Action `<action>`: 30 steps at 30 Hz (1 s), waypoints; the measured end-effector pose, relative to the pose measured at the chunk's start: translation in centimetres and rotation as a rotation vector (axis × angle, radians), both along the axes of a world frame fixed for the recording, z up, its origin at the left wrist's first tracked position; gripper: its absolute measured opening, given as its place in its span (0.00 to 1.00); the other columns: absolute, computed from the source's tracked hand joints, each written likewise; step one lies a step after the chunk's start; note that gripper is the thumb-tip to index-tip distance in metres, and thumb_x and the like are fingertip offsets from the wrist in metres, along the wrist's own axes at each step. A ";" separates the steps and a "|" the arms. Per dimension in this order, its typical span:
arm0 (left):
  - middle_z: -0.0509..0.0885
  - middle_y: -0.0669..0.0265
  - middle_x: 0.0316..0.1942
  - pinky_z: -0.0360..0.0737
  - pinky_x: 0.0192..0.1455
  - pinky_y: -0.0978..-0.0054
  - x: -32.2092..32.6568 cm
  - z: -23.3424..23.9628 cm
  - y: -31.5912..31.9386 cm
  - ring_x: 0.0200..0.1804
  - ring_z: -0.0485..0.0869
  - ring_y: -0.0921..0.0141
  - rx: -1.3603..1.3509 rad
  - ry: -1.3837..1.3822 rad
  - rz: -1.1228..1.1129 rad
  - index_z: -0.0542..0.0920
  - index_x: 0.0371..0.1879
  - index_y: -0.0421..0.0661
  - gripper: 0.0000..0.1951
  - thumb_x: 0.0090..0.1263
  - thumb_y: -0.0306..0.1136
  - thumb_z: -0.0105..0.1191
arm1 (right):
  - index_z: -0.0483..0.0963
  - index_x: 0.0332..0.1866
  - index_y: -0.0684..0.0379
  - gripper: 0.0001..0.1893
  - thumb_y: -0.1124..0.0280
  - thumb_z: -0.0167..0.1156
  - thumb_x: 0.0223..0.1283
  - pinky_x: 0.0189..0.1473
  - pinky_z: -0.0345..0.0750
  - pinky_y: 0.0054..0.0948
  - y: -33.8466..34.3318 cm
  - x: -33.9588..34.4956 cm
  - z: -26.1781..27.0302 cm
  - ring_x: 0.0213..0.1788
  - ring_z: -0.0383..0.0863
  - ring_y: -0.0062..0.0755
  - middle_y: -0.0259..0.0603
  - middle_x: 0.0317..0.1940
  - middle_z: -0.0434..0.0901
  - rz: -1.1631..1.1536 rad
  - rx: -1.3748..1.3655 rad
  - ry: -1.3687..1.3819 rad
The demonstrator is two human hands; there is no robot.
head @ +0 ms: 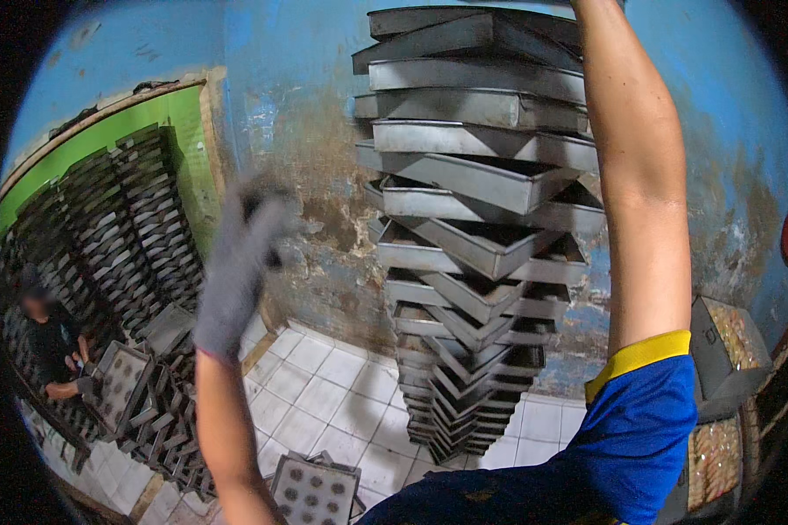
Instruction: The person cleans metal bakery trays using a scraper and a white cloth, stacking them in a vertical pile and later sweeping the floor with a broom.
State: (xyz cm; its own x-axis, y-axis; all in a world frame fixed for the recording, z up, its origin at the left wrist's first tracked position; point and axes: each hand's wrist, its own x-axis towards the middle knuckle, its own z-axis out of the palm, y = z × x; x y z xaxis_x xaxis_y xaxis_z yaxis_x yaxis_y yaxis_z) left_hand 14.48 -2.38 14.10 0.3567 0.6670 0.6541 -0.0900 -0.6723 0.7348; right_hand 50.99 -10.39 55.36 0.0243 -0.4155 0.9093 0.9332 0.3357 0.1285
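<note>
My left hand (249, 230), in a grey knit work glove with darker finger parts, is raised before the stained wall and blurred by motion. Its fingers look apart, and I see nothing held in them. A tall stack of rectangular metal baking trays (459, 187) stands to its right, with a gap between. The trays are piled crosswise at differing angles, so corners jut out, and the pile runs from the tiled floor past the top of the view. Along the stack's right side my bare right forearm reaches up; the right hand is out of view beyond the top edge.
At lower left a person (56, 348) handles a tray with round dark marks (123, 384) above more stacked trays. A similar tray (314, 489) lies low, near my body. Crosswise tray stacks (125, 197) fill the doorway. Bins of wrapped goods (716, 462) stand at right.
</note>
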 end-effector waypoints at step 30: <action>0.77 0.54 0.54 0.82 0.41 0.55 -0.6 -49.6 6.5 0.46 0.84 0.56 -1.154 0.232 0.074 0.66 0.62 0.51 0.29 0.67 0.53 0.56 | 0.75 0.50 0.78 0.41 0.38 0.40 0.70 0.59 0.71 0.35 6.8 4.2 -4.2 0.55 0.79 0.47 0.61 0.44 0.83 -0.041 -0.379 -0.045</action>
